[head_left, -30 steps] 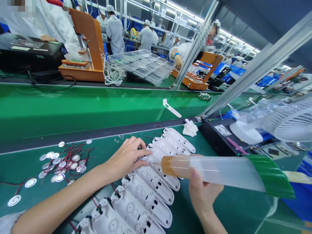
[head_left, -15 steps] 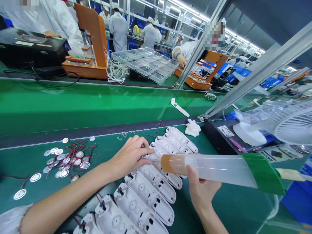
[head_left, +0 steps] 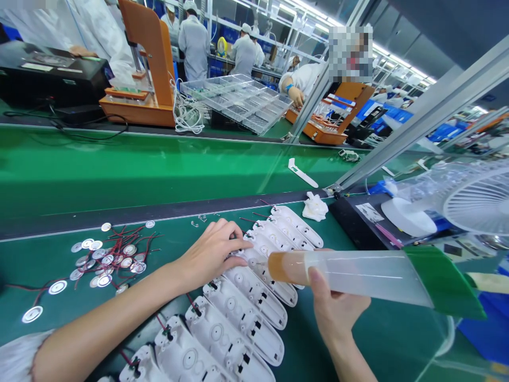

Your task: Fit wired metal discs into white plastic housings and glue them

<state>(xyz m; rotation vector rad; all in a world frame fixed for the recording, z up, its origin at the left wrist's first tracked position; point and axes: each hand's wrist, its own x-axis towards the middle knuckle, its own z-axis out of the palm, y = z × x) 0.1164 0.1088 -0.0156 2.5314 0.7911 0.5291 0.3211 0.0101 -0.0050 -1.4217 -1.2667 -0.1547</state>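
A: Right hand (head_left: 338, 313): what do the fingers hold?

B: They are curled closed around a translucent dispensing syringe (head_left: 350, 273), thumb on the near side of the barrel, gripping just behind its amber-filled front end. The nozzle end points at the row of white plastic housings (head_left: 254, 286) on the green tabletop (head_left: 358, 339); the nozzle itself is too small to make out.

A: And the left hand (head_left: 210, 254)?

B: Fingers loosely bent, tips resting on one housing in the middle of the row; they press rather than enclose it.

A: How would these things handle?

B: The syringe looks light and rigid, long enough to need a mid-barrel hold; its plunger end carries a green cap (head_left: 443, 281). The housings appear light, stiff and smooth, likely to slide unless pinned from above.

A: Surroundings?

B: Metal discs with red leads (head_left: 105, 260) lie left of the hand; a crumpled white wipe (head_left: 315, 207) sits beyond the row; a white fan (head_left: 473, 199) stands at right.
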